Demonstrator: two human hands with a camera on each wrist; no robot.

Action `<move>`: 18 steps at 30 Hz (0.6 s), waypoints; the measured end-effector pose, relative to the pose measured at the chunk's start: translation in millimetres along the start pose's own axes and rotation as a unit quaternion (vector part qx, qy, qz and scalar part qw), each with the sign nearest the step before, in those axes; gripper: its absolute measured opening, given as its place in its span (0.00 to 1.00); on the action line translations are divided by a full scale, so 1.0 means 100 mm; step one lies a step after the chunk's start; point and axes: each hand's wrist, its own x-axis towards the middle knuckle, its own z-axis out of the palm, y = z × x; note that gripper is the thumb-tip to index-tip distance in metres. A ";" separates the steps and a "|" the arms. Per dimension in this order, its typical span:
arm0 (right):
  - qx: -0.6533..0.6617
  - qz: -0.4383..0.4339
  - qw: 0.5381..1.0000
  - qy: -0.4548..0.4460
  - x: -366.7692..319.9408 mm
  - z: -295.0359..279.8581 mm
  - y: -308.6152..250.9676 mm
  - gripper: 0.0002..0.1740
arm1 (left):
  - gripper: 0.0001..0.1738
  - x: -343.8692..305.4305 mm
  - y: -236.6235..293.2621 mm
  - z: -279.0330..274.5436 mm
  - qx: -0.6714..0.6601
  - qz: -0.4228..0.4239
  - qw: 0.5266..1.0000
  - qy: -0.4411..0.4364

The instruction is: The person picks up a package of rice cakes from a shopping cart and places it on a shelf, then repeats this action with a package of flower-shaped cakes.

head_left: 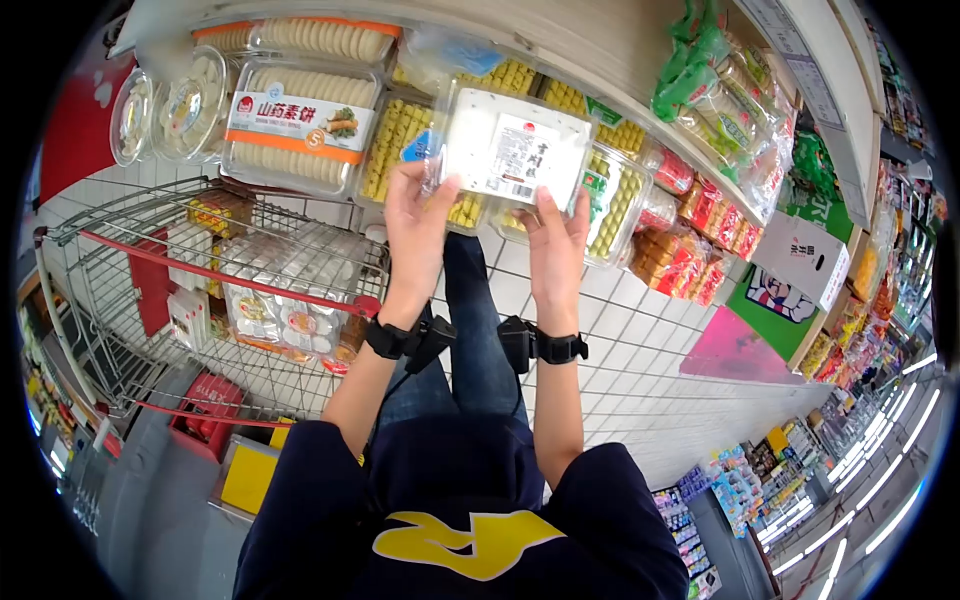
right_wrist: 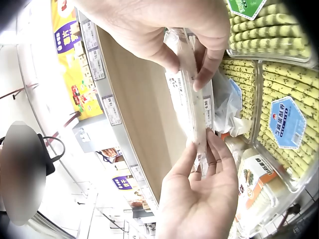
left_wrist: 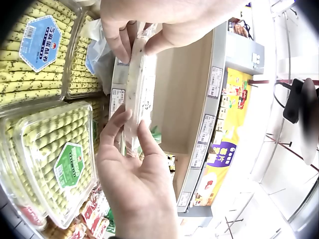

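Observation:
A flat clear-wrapped pack of white cake with a printed white label is held up in front of the shelf by both hands. At its left end my left hand pinches the wrapper between thumb and fingers. My right hand grips the lower right corner the same way. Seen edge-on in the left wrist view, the pack is thin, with the right hand at its lower end. In the right wrist view the left hand holds the lower end.
Boxes of yellow rolls and a box of pale round biscuits lie close behind the pack. A wire shopping cart loaded with packages stands at the left. Bagged bread is on the right. Price tags line a shelf edge.

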 end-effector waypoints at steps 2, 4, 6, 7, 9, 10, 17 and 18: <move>0.007 0.002 1.000 0.005 0.04 -0.02 0.01 0.23 | 0.12 0.01 -0.07 0.01 -0.008 -0.015 1.000 0.005; -0.016 -0.006 1.000 0.009 0.08 -0.04 0.01 0.23 | 0.12 0.04 -0.09 0.04 -0.001 -0.004 1.000 0.003; -0.019 -0.004 1.000 0.012 0.12 -0.04 0.02 0.24 | 0.13 0.07 -0.15 0.02 0.022 0.010 1.000 -0.002; -0.026 -0.006 1.000 0.014 0.13 -0.04 0.03 0.24 | 0.12 0.09 -0.17 0.01 0.026 0.010 1.000 -0.008; -0.038 -0.009 0.999 0.019 0.16 -0.06 0.06 0.26 | 0.12 0.12 -0.20 0.00 0.026 0.009 1.000 -0.006; -0.036 -0.009 0.999 0.019 0.18 -0.07 0.08 0.26 | 0.12 0.13 -0.21 0.00 0.021 0.007 1.000 -0.007; -0.037 -0.007 0.999 0.008 0.24 -0.11 0.25 0.28 | 0.11 0.20 -0.23 -0.07 0.000 -0.021 1.000 -0.015; -0.035 -0.006 0.999 0.002 0.24 -0.11 0.28 0.28 | 0.11 0.22 -0.25 -0.11 0.001 -0.022 1.000 -0.016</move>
